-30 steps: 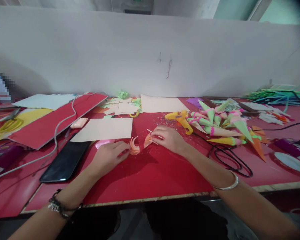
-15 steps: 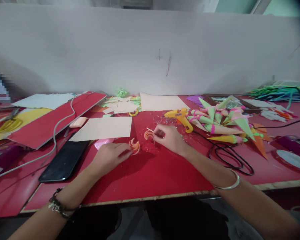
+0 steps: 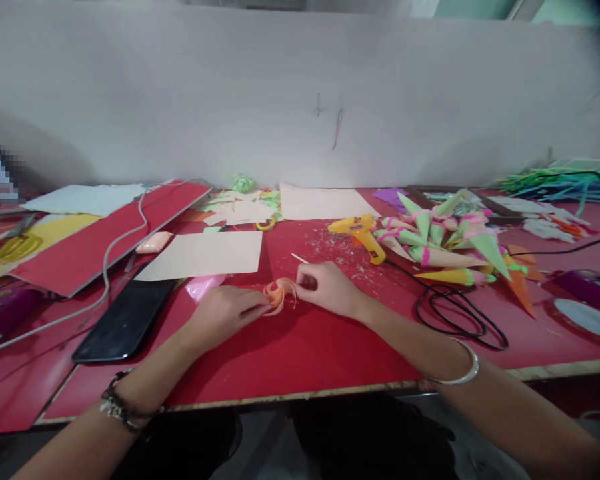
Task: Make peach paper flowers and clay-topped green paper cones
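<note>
Curled orange paper strips point(image 3: 279, 293) hang just above the red tabletop, between my two hands. My left hand point(image 3: 227, 310) pinches their left side with its fingertips. Their right side is pinched between the thumb and fingers of my right hand point(image 3: 330, 287). The two curled parts meet or overlap; I cannot tell whether they are joined. A short pale stick point(image 3: 299, 258) shows just beyond my right fingertips, and whether it lies on the table or touches the hand is unclear. Under a cream paper sheet point(image 3: 210, 255), a pink packet point(image 3: 203, 287) lies near my left hand.
A yellow glue gun point(image 3: 360, 233) lies beyond my right hand, its black cord point(image 3: 460, 320) looped at right. Paper cones point(image 3: 440, 240) are piled beside it. A black phone point(image 3: 127, 320) and a white cable point(image 3: 107, 267) lie left. Paper scraps point(image 3: 245, 210) lie at the back.
The two curled orange pieces, apart before, are now together. My right hand has moved slightly left and down, bringing its piece to the left one. My left hand has shifted slightly right.
</note>
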Motion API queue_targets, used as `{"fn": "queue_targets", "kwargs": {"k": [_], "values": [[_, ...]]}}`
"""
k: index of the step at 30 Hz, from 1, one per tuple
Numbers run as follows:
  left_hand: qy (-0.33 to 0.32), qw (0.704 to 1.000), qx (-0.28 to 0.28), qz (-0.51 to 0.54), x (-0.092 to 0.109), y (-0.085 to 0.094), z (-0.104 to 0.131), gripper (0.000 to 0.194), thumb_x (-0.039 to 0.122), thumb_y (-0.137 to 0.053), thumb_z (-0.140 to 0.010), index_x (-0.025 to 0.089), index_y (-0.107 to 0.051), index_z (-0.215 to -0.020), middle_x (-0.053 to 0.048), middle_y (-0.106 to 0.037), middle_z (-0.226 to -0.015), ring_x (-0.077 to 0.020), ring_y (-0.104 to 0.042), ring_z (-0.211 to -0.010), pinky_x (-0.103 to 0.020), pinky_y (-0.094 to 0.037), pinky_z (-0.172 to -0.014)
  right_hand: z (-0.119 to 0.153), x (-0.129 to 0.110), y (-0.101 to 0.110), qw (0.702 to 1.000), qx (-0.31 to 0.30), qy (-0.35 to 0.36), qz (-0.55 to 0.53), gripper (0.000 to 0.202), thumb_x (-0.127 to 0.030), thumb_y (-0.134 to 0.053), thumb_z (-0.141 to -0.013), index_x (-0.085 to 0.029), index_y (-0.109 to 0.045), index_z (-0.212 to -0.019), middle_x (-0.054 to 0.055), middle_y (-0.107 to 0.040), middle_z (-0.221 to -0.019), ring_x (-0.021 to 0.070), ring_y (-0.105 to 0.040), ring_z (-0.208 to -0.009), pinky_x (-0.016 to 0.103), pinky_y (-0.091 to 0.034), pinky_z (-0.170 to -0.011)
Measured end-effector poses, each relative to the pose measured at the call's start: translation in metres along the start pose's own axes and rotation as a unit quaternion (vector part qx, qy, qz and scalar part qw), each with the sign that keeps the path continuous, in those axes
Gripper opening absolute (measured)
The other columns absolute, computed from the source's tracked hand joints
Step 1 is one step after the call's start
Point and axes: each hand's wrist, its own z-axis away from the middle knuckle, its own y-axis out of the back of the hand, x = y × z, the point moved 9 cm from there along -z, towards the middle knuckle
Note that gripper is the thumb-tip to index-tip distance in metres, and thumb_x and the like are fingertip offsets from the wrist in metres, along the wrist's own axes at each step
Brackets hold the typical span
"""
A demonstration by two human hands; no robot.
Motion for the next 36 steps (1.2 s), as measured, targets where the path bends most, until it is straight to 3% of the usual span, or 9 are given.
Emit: {"fn": "queue_targets", "kwargs": {"k": [10,24,36], "values": [[0.023,0.999,-0.033,0.024,-0.001,-0.007,-0.001,0.032,0.035,-0.039,-0.087,0.020,-0.064,-0.076,0.002,-0.065,-0.064,-0.0092,-0.057,-0.056,-0.019,-0.035,-0.052,0.003,-0.007,-0.012,0.997,-0.048,0.054,0.037,0.011,-0.018,-0.049,-0.070,-0.017,-0.047,-0.059,-0.003,-0.051,-0.056,0.0071,-0.042,-0.052,0.020,-0.028,-0.051],[0.045,0.999,-0.030,-0.004,-0.007,-0.006,-0.001,0.031,0.034,-0.039,-0.086,0.020,-0.064,-0.075,0.001,-0.065,-0.064,-0.0098,-0.058,-0.056,-0.019,-0.035,-0.051,0.005,-0.023,-0.015,0.986,-0.103,0.131,0.018,0.015,-0.013,-0.044,-0.077,-0.017,-0.048,-0.062,-0.001,-0.052,-0.064,0.0091,-0.044,-0.060,0.020,-0.031,-0.057],[0.113,0.993,-0.029,0.005,-0.018,-0.006,-0.001,0.025,0.037,-0.043,-0.083,0.021,-0.062,-0.085,0.001,-0.068,-0.075,-0.0124,-0.061,-0.063,-0.020,-0.037,-0.053,0.002,-0.010,-0.004,0.998,-0.031,0.051,0.024,0.010,-0.027,-0.051,-0.075,-0.018,-0.048,-0.072,-0.003,-0.052,-0.062,0.0080,-0.044,-0.054,0.020,-0.030,-0.051]]}}
